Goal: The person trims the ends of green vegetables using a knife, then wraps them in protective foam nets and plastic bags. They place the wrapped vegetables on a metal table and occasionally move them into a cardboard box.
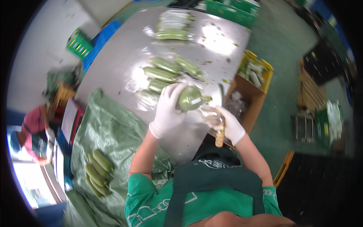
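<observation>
My left hand point(168, 111), in a white glove, grips a pale green gourd point(189, 98) whose stem end points right. My right hand point(230, 125), gloved and soiled at the fingers, is closed on a knife point(219, 137) with a light brown handle, its blade angled up beside the gourd. Behind the gourd, several long green vegetables point(159, 72) in clear plastic lie on the steel table point(113, 64), and a stack of wrapped ones point(172, 35) lies at the far end. More long vegetables point(99, 168) rest on a green tarp point(94, 128) to my left.
To the right stand a cardboard box point(249, 108) with plastic and a yellow crate point(266, 79) of vegetables. Green crates point(228, 15) are beyond the table, a pallet point(310, 94) and black crate point(323, 58) on the floor. At far left, a co-worker point(34, 134) stands by a bench.
</observation>
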Demonstrator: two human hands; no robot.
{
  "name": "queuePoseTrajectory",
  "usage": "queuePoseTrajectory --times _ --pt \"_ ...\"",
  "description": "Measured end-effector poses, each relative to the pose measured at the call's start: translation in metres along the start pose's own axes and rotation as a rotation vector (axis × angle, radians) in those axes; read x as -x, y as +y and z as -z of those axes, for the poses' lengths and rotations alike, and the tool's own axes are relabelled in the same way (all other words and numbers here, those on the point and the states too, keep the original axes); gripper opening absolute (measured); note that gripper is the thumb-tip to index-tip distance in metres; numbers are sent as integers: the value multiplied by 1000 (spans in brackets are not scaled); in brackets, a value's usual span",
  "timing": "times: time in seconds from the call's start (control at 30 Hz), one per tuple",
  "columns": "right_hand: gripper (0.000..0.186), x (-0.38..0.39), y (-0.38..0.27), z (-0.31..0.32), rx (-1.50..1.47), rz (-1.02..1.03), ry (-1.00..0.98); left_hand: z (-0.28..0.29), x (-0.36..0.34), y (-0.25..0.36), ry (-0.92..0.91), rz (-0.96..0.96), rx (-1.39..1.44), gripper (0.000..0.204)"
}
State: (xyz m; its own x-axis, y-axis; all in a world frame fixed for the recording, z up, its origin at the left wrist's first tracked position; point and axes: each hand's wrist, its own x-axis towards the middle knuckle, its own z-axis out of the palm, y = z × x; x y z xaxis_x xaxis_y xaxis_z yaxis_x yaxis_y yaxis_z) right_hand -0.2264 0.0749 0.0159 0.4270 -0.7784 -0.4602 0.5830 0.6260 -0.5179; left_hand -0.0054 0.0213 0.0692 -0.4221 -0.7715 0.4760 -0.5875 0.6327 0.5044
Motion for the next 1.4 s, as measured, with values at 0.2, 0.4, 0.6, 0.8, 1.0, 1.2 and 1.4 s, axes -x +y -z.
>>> queuePoseTrajectory --times 0.2,0.4,0.6,0.8,1.0,1.2,1.4 --pt "40 22 -21 -15 -151 1 -49 -43 -6 35 -53 -580 -350 55" --pt "47 20 2 23 -327 114 -119 -94 5 45 243 237 616 47" --pt "45 2 19 17 -218 176 162 -116 4 29 -116 1033 1943 57" --pt "45 51 21 52 1192 795 778 -126 -14 14 163 1166 1873 52" --pt "57 76 33 59 1844 936 782 -129 -25 16 156 1217 1820 48" --pt "55 68 25 64 1937 912 921 -137 -28 18 144 1178 1750 45" --pt "54 63 23 65 1942 803 1033 -137 -30 25 127 1161 1675 36"
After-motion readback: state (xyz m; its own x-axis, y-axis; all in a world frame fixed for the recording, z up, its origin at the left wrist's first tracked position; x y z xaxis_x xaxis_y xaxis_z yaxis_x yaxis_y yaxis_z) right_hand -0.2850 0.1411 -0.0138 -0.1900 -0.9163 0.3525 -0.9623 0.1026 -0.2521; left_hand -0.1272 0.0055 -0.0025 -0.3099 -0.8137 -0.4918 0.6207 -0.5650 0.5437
